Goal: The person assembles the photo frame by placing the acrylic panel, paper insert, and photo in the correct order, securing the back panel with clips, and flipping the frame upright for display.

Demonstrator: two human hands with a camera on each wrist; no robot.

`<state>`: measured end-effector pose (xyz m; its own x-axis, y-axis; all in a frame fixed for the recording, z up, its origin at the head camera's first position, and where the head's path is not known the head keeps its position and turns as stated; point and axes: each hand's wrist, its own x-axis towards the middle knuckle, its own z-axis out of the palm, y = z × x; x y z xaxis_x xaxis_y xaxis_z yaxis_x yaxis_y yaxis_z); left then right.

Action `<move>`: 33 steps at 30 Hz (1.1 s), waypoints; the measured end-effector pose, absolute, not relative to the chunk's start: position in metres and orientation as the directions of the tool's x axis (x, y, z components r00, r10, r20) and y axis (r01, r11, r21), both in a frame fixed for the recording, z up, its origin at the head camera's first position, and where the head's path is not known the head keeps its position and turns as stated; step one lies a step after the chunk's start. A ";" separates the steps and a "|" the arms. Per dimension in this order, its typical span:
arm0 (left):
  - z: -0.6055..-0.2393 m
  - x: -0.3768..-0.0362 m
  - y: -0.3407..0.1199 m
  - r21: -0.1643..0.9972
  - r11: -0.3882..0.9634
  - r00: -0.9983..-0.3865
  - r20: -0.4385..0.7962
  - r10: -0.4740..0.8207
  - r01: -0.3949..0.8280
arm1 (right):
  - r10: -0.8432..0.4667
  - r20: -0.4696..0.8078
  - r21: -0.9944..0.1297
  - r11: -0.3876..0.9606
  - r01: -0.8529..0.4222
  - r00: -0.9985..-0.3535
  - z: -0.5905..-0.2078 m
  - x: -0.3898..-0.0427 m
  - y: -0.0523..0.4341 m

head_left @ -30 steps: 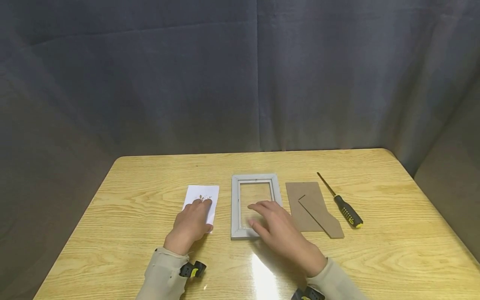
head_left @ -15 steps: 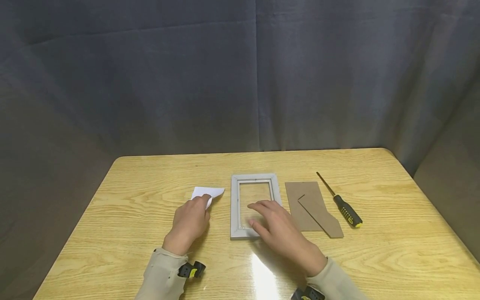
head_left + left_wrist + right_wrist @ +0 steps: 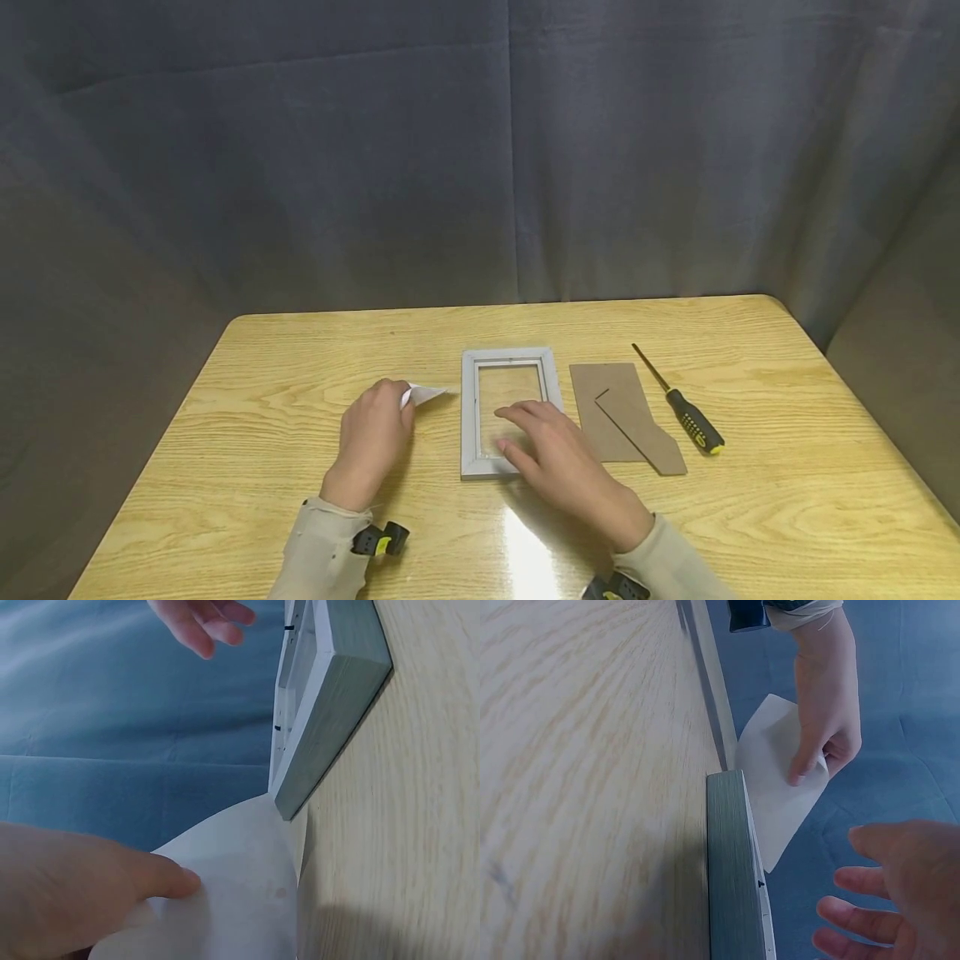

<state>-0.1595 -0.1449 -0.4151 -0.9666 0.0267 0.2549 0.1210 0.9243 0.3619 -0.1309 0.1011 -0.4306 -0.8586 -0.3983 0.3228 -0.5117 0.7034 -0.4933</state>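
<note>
My left hand point(image 3: 386, 412) pinches a white paper sheet point(image 3: 426, 393) and holds it raised off the wooden table point(image 3: 750, 517), just left of a grey picture frame point(image 3: 510, 357). In the left wrist view my thumb point(image 3: 142, 877) lies on the curved paper point(image 3: 240, 900), whose edge is close to the frame's corner point(image 3: 330, 727). My right hand point(image 3: 525, 425) is spread with straight fingers over the frame's near half and holds nothing. The right wrist view shows the left hand point(image 3: 825, 712) gripping the paper point(image 3: 776, 787) beside the frame point(image 3: 731, 870).
A brown backing board point(image 3: 596, 396) with its stand flap point(image 3: 645, 437) lies right of the frame. A black and yellow screwdriver point(image 3: 693, 421) lies further right. A dark curtain hangs behind the table.
The paper lay flat under my left hand a second ago. The hand has since lifted it off the table and turned it up toward the frame. My right hand has stayed in place.
</note>
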 end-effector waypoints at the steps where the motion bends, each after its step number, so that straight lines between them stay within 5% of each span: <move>1: -0.414 -0.160 -0.145 0.367 0.922 -0.964 0.266 0.023 0.123 | -0.398 0.323 -0.492 0.704 -0.512 -0.858 -0.430 -0.131 0.101; 12: -0.403 -0.159 -0.147 0.420 0.897 -0.930 0.367 -0.029 0.138 | -0.403 0.334 -0.481 0.705 -0.522 -0.852 -0.429 -0.132 0.102; 33: -0.390 -0.154 -0.142 0.534 0.838 -0.927 0.361 -0.104 0.114 | -0.373 0.380 -0.481 0.702 -0.525 -0.847 -0.427 -0.135 0.107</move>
<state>-0.1545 -0.1418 -0.3898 -0.9269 -0.1038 0.3606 0.1141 0.8376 0.5342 -0.1349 0.1070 -0.4268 -0.8466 -0.3730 0.3797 -0.5251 0.7020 -0.4812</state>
